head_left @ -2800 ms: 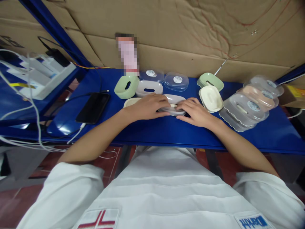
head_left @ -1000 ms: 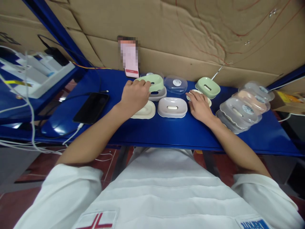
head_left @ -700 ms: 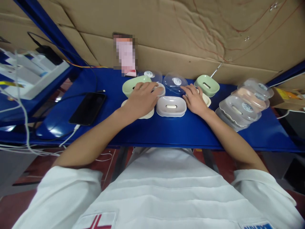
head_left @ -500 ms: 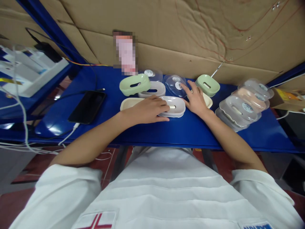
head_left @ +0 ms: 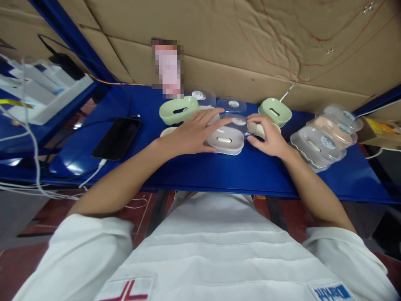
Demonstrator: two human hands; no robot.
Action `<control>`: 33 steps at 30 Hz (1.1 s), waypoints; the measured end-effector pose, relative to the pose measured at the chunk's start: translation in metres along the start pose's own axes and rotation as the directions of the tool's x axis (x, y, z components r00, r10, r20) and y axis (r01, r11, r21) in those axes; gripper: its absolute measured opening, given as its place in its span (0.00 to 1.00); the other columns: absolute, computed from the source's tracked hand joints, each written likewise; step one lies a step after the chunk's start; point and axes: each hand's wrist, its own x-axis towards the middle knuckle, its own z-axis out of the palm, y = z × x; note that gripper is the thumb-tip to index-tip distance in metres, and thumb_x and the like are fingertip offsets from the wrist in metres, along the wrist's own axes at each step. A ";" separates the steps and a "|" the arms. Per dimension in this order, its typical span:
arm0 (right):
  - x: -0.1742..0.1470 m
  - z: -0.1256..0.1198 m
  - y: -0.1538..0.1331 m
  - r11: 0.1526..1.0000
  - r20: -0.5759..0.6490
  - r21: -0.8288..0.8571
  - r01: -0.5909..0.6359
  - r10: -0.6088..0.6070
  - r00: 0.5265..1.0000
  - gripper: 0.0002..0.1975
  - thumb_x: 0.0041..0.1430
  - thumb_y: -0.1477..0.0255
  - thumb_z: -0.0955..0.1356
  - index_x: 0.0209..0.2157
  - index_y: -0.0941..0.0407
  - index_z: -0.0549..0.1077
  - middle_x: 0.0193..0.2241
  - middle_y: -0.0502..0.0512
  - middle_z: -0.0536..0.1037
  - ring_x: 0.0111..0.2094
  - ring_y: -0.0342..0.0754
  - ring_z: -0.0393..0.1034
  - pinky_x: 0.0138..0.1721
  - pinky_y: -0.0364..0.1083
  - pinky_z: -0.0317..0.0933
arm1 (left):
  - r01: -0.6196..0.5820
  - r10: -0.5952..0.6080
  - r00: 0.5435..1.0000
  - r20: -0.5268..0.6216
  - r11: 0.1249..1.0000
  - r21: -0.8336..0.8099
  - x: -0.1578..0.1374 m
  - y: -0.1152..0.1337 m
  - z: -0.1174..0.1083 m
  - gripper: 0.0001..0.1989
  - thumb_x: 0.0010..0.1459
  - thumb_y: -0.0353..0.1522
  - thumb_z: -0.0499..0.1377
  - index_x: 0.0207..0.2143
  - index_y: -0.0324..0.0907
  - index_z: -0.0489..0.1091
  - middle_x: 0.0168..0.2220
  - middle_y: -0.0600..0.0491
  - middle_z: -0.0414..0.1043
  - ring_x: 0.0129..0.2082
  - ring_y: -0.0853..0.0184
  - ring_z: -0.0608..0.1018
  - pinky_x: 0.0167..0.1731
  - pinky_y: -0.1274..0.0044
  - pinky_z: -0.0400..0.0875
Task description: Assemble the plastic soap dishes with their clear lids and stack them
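A white soap dish (head_left: 230, 144) with an oval slot in its base sits on the blue table in front of me. Just above its far side is a clear plastic lid (head_left: 235, 121) bearing a round white sticker, tilted. My right hand (head_left: 265, 133) grips this lid by its right edge, between thumb and fingers. Over the left part of the white dish, my left hand (head_left: 199, 131) is open with fingers spread, its fingertips near the lid's left side; whether they touch it I cannot tell. A cream dish (head_left: 167, 131) lies partly under my left hand.
Green dishes stand at the back left (head_left: 175, 110) and back right (head_left: 275, 109). More clear lids (head_left: 233, 105) lie against the cardboard wall. At right is a stack of lidded dishes (head_left: 315, 144). A black phone (head_left: 117, 138) with a white cable lies at left.
My right hand has lifted one clear lid from the back and brought it nearer, over the white dish. My left hand has moved off the dish's slot and spread its fingers.
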 end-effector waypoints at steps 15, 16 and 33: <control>-0.008 0.020 -0.019 0.983 0.279 -0.043 0.179 -0.160 0.947 0.36 0.76 0.52 0.65 0.78 0.43 0.54 0.80 0.55 0.47 0.77 0.66 0.53 0.74 0.69 0.55 | 0.106 -0.121 0.969 0.213 0.991 0.082 0.002 0.004 -0.007 0.34 0.67 0.46 0.67 0.68 0.41 0.64 0.64 0.35 0.67 0.63 0.43 0.73 0.57 0.58 0.73; -0.009 0.019 -0.020 0.982 0.277 -0.039 0.187 -0.169 0.946 0.36 0.76 0.53 0.65 0.78 0.43 0.54 0.80 0.55 0.47 0.77 0.66 0.53 0.74 0.69 0.55 | 0.113 -0.127 0.968 0.215 0.991 0.076 0.002 0.006 -0.007 0.34 0.66 0.46 0.68 0.67 0.41 0.65 0.64 0.35 0.67 0.63 0.43 0.73 0.56 0.58 0.74; -0.007 0.017 -0.015 0.990 0.281 0.009 0.140 -0.137 0.950 0.35 0.77 0.46 0.58 0.77 0.42 0.57 0.79 0.52 0.52 0.79 0.60 0.48 0.77 0.66 0.48 | 0.246 -0.190 0.940 0.284 0.953 -0.177 -0.005 0.011 0.013 0.51 0.65 0.47 0.68 0.79 0.45 0.44 0.73 0.33 0.56 0.69 0.39 0.70 0.62 0.57 0.71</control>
